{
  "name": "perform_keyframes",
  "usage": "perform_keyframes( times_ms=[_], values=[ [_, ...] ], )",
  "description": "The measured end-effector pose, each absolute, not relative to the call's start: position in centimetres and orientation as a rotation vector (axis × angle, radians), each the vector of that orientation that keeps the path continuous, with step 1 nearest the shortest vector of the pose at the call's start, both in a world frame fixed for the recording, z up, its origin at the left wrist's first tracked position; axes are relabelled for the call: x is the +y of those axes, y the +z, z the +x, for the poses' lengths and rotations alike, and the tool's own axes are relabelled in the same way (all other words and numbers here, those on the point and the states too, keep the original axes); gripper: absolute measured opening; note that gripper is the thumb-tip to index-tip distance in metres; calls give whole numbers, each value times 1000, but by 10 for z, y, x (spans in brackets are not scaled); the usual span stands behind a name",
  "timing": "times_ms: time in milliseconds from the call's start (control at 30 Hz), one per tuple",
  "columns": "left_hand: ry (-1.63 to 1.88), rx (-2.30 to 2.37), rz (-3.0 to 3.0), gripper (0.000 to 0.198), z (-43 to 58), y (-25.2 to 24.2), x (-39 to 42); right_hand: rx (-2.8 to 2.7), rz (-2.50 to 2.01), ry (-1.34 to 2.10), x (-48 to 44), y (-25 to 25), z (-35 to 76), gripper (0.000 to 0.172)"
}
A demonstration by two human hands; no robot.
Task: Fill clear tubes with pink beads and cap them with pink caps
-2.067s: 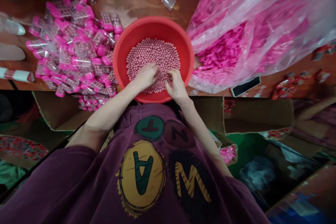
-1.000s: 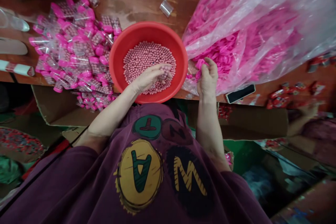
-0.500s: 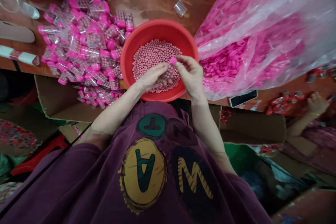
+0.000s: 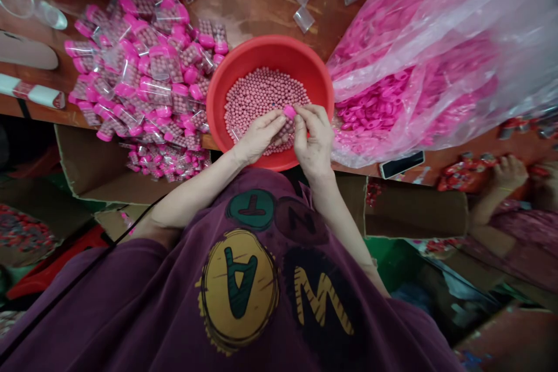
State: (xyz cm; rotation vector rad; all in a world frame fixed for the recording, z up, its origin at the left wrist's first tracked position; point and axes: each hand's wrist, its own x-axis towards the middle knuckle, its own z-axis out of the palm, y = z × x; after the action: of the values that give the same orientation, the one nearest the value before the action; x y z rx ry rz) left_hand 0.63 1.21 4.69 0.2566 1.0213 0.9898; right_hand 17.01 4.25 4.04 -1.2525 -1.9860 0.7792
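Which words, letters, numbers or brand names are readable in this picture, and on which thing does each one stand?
"W" in a black circle on the purple shirt, upside down in this view
"A" in a yellow circle on the shirt, upside down
"N" in a dark circle on the shirt, upside down
"T" in a green circle on the shirt, upside down
The print on the red packets is too small and blurred to read.

"WANT," upside down, on purple shirt (image 4: 279, 296)
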Motion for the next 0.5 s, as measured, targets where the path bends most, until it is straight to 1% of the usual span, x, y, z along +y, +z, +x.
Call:
perform_keyframes(
  times_ms=[67,167,300,400,433,500],
  values=[
    [1008,1017,249,15,8,49,9,-2026,-1260,769,37,42,169,41],
    [1011,1014,304,23,8,47,4,-2083,-1267,776,29,48,170,43],
    [982,968,399,41,2,38,0,-2116,-1262,901,23,58,179,45],
    [971,941,532,56,-7,31,4,-2038,-1231,1043,22,52,188,42],
    [974,941,585,59,-10,29,6,-1965,-1242,1085,21,46,190,44],
    [975,953,689,61,-15,25,10,-1769,-1289,1173,20,29,194,58]
  ],
)
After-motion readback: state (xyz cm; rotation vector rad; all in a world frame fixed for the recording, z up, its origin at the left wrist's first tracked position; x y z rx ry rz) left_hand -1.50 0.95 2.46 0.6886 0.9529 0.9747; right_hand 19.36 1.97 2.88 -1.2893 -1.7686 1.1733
